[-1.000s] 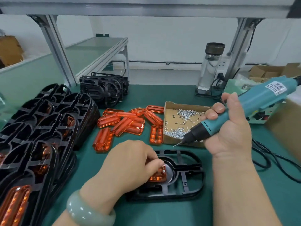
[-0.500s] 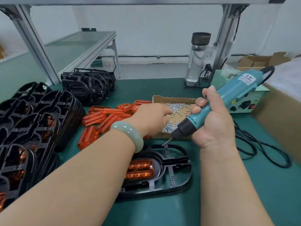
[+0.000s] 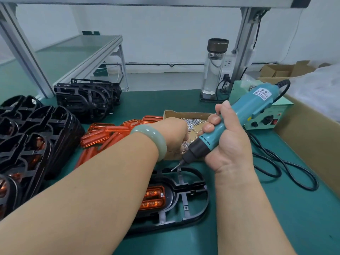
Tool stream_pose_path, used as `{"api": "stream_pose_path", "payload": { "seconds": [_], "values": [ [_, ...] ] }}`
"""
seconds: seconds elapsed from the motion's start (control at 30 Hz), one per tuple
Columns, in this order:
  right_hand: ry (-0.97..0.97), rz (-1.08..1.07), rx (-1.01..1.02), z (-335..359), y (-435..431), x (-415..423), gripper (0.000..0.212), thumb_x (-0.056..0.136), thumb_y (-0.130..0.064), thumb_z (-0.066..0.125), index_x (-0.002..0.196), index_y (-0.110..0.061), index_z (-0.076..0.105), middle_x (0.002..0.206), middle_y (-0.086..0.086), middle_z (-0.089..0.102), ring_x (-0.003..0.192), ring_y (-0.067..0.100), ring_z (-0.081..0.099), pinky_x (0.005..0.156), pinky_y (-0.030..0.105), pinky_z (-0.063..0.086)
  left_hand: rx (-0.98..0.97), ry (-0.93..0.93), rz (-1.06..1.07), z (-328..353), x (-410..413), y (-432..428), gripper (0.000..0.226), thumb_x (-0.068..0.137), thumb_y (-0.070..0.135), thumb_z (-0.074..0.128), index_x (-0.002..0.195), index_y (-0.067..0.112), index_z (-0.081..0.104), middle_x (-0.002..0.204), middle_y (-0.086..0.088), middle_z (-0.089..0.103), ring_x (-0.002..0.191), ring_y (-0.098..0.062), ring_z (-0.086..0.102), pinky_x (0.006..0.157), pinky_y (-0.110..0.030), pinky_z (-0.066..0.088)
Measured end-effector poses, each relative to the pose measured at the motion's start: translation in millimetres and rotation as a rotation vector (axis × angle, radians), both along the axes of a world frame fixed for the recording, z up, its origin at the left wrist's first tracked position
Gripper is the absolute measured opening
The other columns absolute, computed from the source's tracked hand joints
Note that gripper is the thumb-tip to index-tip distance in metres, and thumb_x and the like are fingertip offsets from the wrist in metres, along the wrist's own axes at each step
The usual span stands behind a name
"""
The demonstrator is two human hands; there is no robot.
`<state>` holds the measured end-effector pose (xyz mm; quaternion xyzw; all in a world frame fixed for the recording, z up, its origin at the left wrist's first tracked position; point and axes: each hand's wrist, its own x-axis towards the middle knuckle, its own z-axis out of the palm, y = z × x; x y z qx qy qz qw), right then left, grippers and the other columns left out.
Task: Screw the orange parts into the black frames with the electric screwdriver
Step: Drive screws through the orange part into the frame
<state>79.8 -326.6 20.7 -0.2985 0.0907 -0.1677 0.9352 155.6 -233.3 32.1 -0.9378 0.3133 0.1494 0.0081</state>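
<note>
Head view: black frame (image 3: 184, 205) is lying flat on the green counter (image 3: 276, 218), nearest the person, with one orange part (image 3: 152, 199) sitting in its left end. Right hand (image 3: 228, 144) is gripping the electric screwdriver (image 3: 244, 111), fingers wrapped round the barrel. The bit is tilting down-left at the frame's far rim; contact cannot be told. Left hand (image 3: 173, 137) is reaching beyond the frame into the cardboard box (image 3: 184, 115) of screws (image 3: 195, 122). Its fingertips are hidden, so I cannot tell whether it is pinching one. Loose orange parts (image 3: 106, 133) are lying beyond-left of the frame, and stacked frames (image 3: 36, 144) are standing to its left.
</note>
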Motion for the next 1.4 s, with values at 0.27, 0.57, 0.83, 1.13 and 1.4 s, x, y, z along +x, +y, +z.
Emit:
{"api": "stream_pose_path", "payload": {
  "seconds": [0.27, 0.57, 0.83, 1.13, 1.4],
  "values": [
    [-0.001, 0.011, -0.009, -1.6, 0.1, 1.1, 0.018, 0.09, -0.031, 0.063, 0.083, -0.02, 0.051, 0.055, -0.008, 0.047, 0.042, 0.006, 0.044, 0.044, 0.017, 0.04, 0.035, 0.089, 0.055, 6.3, -3.4, -10.5, 0.01, 0.089, 0.015, 0.06, 0.094, 0.022, 0.055, 0.073, 0.004, 0.048, 0.081, -0.024, 0.048, 0.07, -0.025, 0.037],
    [-0.015, 0.032, -0.012, -1.3, 3.0, 1.2, 0.024, 0.074, -0.034, 0.068, 0.083, -0.019, 0.052, 0.055, -0.007, 0.048, 0.041, 0.006, 0.044, 0.044, 0.016, 0.039, 0.085, -0.196, -0.164, -12.2, 3.4, -2.7, 0.022, 0.095, 0.009, 0.045, 0.105, -0.001, 0.062, 0.065, 0.0, 0.041, 0.054, -0.004, 0.051, 0.05, -0.011, 0.036],
    [-0.027, 0.061, -0.002, -0.2, 5.1, 1.2, 0.027, 0.067, -0.034, 0.068, 0.082, -0.019, 0.052, 0.055, -0.007, 0.046, 0.041, 0.006, 0.043, 0.042, 0.017, 0.04, -0.312, -0.19, 0.154, -14.7, -0.9, 1.0, 0.029, 0.087, 0.015, 0.059, 0.061, 0.022, 0.047, 0.061, 0.003, 0.045, 0.069, -0.02, 0.045, 0.064, -0.025, 0.034],
    [-0.028, 0.079, 0.001, -2.2, 4.9, 1.9, 0.031, 0.066, -0.034, 0.069, 0.086, -0.018, 0.052, 0.055, -0.006, 0.046, 0.041, 0.006, 0.043, 0.045, 0.018, 0.041, -0.517, -0.179, 0.245, -16.0, 1.3, 5.5, 0.015, 0.091, 0.022, 0.057, 0.093, 0.017, 0.071, 0.08, 0.003, 0.057, 0.077, -0.014, 0.051, 0.07, -0.021, 0.035],
    [-0.027, 0.076, -0.021, -4.2, 4.3, 3.3, 0.032, 0.064, -0.035, 0.07, 0.085, -0.018, 0.051, 0.054, -0.007, 0.046, 0.041, 0.007, 0.043, 0.047, 0.018, 0.041, -0.854, 0.126, 0.499, -12.6, 0.6, 9.2, 0.023, 0.088, 0.014, 0.053, 0.074, 0.024, 0.068, 0.057, 0.003, 0.063, 0.055, -0.013, 0.059, 0.062, -0.025, 0.054]
  ]
}}
